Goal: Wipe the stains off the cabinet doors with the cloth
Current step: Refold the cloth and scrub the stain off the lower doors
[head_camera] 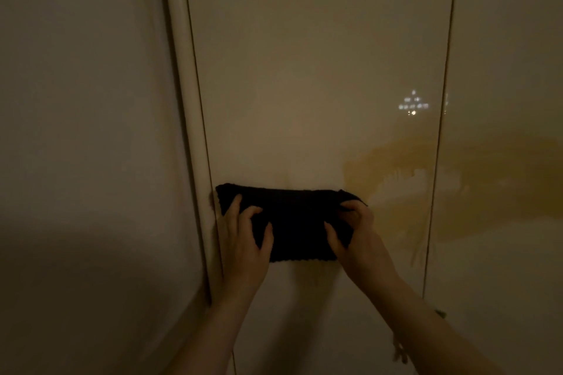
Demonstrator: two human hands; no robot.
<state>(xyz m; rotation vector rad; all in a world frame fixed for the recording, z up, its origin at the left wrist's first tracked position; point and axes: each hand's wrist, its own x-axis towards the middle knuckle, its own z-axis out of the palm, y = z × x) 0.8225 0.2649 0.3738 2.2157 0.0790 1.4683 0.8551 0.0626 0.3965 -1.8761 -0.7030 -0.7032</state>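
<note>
on the cabinet door (304, 70), both hands hold a dark cloth (292, 222) beside the stain (396, 167).

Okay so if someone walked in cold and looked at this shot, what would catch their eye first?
Probably the dark cloth, held flat against the pale cabinet door by the left hand and the right hand, low in the middle. Next, the big yellow-brown stain just right of the cloth, which spreads across the gap onto the next door. A small cluster of reflected lights glints above the stain.
</note>
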